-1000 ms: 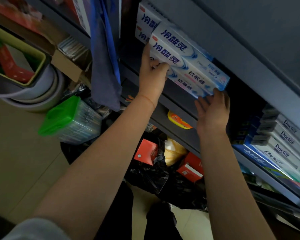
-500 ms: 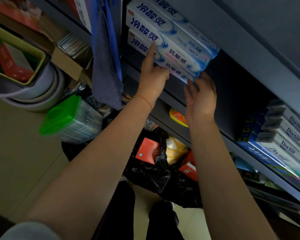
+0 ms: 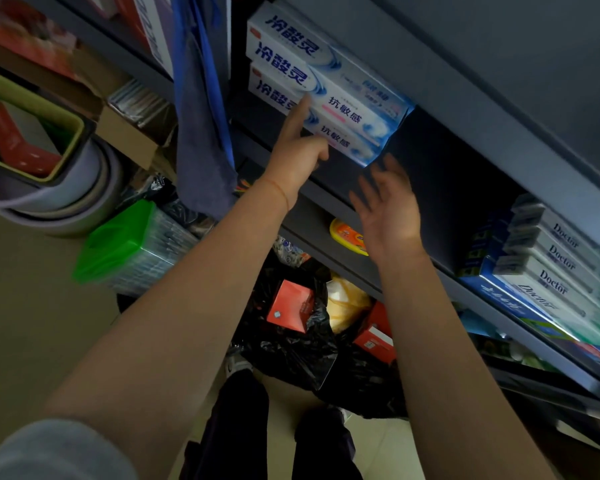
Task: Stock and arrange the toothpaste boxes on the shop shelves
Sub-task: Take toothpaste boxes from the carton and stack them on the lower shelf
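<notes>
Left hand first: its index finger is stretched straight up, the tip pressing on the face of the stack of white-and-blue cardboard toothpaste boxes, while the rest of its fingers curl loosely beneath, and I can't tell whether the thumb touches the lowest box. Right hand hangs just below the stack's right end, fingers spread and relaxed, palm up, holding nothing and clear of the cardboard. The boxes lie long-side-out on the dark grey metal shelf, piled at its left end against the upright, one on another, with a bare dark stretch of shelf to their right. These look light and stiff but easily dented, I'd say, with glossy faces that could slide on each other, so the safe hold is across the long edges or flat against the short ends, pushing rather than squeezing. Further right sits a row of white "Doctor" toothpaste boxes. Down by the floor, a black plastic bag gapes open with red cartons inside.
</notes>
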